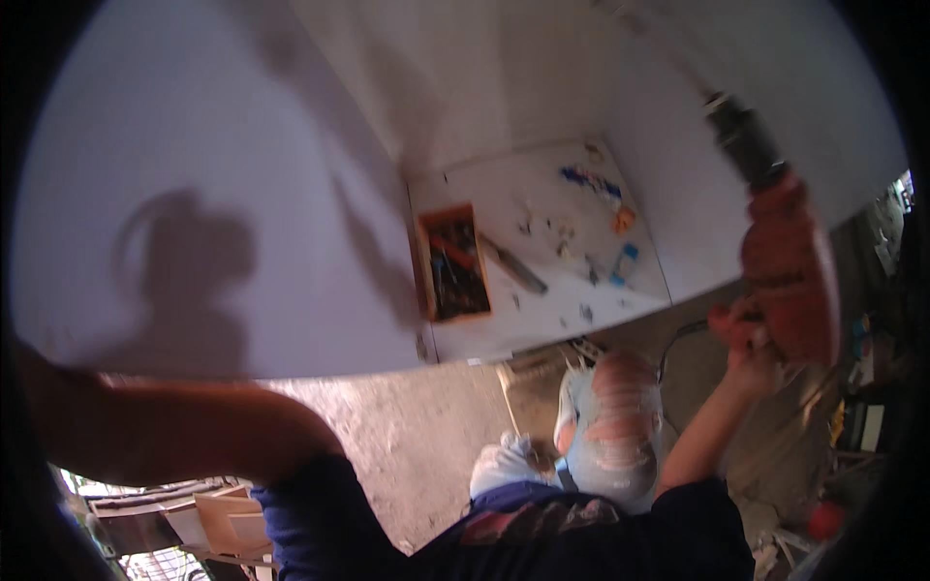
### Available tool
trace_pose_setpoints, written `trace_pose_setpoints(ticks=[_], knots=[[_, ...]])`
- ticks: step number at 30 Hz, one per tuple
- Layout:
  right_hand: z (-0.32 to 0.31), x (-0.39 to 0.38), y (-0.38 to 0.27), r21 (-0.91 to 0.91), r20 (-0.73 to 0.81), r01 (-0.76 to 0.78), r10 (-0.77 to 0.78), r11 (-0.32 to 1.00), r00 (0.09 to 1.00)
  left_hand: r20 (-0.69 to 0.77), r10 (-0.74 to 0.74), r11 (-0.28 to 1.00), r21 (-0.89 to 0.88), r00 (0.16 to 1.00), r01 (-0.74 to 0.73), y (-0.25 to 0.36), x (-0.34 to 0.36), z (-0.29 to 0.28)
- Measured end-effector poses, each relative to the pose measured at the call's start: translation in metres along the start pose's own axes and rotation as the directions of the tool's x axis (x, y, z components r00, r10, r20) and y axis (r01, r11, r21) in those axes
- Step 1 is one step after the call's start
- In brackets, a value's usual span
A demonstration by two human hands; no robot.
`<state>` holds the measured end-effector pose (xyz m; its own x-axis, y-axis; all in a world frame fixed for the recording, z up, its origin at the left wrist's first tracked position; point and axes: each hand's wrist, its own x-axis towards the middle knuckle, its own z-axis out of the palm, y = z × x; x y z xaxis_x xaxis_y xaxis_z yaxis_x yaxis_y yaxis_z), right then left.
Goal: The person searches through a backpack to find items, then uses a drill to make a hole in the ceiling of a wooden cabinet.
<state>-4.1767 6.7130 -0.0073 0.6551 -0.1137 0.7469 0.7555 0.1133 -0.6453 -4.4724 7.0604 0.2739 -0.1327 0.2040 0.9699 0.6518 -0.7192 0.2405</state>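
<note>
My right hand (pixel 751 339) is closed round the handle of a red power drill (pixel 790 261), raised at the right. The drill's dark chuck (pixel 741 140) points up and to the left, with a long thin bit running from it, blurred. A white side panel (pixel 746 58) of a cabinet lies behind the bit; I cannot tell whether the tip touches anything. My left arm (pixel 194 431) stretches out to the left edge beside the large white panel (pixel 291 290), and the hand is beyond the picture.
On the white cabinet floor sits an orange box (pixel 484 281) of tools. Beside it lie a long grey-handled tool (pixel 513 263), a blue-and-white tube (pixel 591 182), an orange piece (pixel 623 221), a blue-capped item (pixel 625 263) and small scraps. A dark cord (pixel 678 334) hangs below the drill.
</note>
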Motion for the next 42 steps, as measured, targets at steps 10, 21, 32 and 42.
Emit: trace_pose_setpoints(ticks=[10, 21, 32, 42], knots=[[0.149, 0.184, -0.108, -0.01, 0.376, -0.285, 0.268, 0.958, 0.887, 0.501, -0.476, 0.877, 0.331, 0.723, 0.348, -0.108, 0.023, -0.121], [0.207, 0.287, -0.183, 0.445, 0.367, -0.536, 0.4, 0.717, 0.84, 0.289, -0.781, 0.545, -0.118, 0.554, 0.83, -0.089, -0.033, -0.118], [0.271, 0.327, -0.279, 0.562, 0.375, -0.479, 0.309, 0.674, 0.874, 0.669, -0.68, 0.637, 0.336, 0.299, 0.694, -0.123, -0.083, -0.128], [0.299, 0.401, -0.362, 0.631, 0.434, -0.457, 0.204, 0.627, 0.878, 0.672, -0.704, 0.604, 0.397, 0.23, 0.691, -0.136, -0.073, -0.129]])
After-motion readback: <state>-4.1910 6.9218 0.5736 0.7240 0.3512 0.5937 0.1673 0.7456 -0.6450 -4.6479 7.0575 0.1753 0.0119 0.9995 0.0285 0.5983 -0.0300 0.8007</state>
